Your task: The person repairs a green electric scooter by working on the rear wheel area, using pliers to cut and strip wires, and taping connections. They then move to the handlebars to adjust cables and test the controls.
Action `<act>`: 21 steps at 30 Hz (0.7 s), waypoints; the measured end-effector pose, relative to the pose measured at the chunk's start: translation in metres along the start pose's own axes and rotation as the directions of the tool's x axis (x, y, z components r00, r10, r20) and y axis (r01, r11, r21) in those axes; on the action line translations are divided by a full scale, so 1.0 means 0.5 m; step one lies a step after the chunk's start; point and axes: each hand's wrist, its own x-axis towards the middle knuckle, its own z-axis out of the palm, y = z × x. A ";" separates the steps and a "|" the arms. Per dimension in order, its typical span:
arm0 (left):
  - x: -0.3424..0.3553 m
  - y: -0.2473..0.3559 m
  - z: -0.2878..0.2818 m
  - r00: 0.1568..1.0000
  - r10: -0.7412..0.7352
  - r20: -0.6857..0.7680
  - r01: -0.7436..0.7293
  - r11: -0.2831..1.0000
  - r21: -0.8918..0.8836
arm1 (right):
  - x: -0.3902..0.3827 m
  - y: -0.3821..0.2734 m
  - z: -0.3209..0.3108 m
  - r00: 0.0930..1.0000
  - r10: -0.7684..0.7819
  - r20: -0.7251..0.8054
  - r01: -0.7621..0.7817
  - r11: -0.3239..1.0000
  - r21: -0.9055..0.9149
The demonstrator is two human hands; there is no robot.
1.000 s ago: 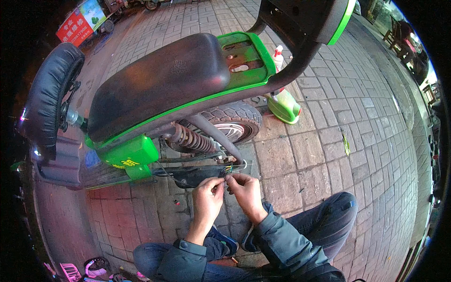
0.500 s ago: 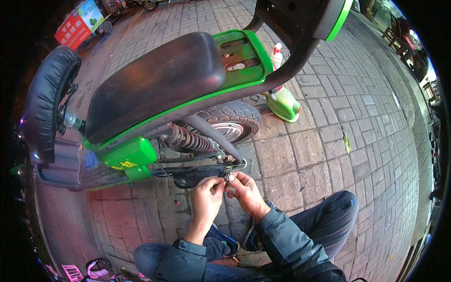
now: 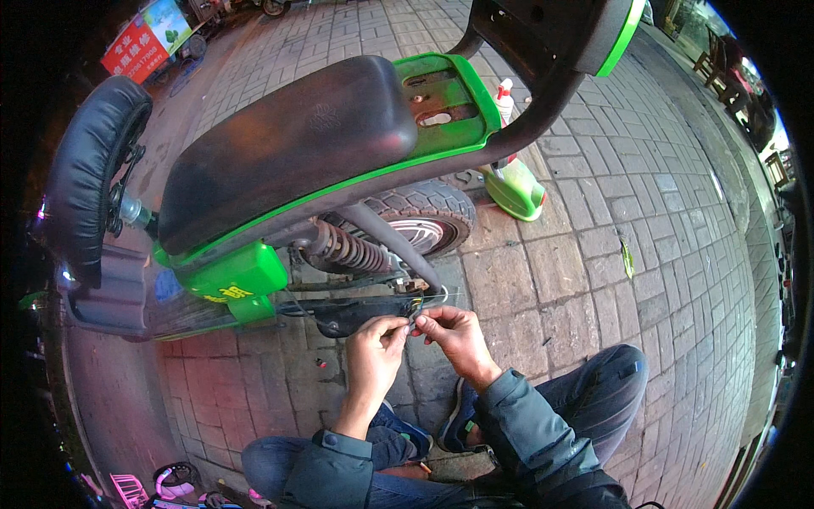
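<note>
A green and black electric scooter stands in front of me. Thin wires, some yellowish, come out by the lower end of its frame, beside the rear wheel. My left hand pinches these wires between thumb and fingertips. Close against it, my right hand is closed too, thumb and forefinger on the wires. The fingertips of both hands nearly meet, and the exact bit between them is hidden. Just left of the fingers is a black cover; above it runs the coil shock absorber.
Beyond the wheel, a green plastic part lies on the paving, with a white and red bottle near it. A small red bit lies left of my left hand. Pink items are at the lower left; a leaf lies to the right.
My right hand has shifted slightly right and its fingers have straightened a little. The left hand keeps its pinch. The whole view has moved slightly.
</note>
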 end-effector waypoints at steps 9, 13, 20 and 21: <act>-0.001 -0.012 0.001 0.999 -0.039 0.018 0.039 0.999 -0.010 | -0.003 0.018 0.008 0.979 0.204 -0.022 -0.173 0.877 0.448; 0.000 -0.010 0.003 0.999 -0.049 0.014 0.049 0.999 -0.018 | -0.011 0.018 0.015 0.996 0.078 -0.034 -0.065 0.957 0.284; -0.002 -0.007 -0.001 0.999 -0.035 0.028 0.036 0.999 -0.028 | -0.001 0.037 0.022 0.998 -0.008 -0.065 0.024 0.967 0.254; -0.002 -0.007 0.000 0.998 -0.049 0.028 0.049 0.999 -0.020 | 0.001 0.039 0.021 0.997 -0.008 -0.074 0.026 0.967 0.253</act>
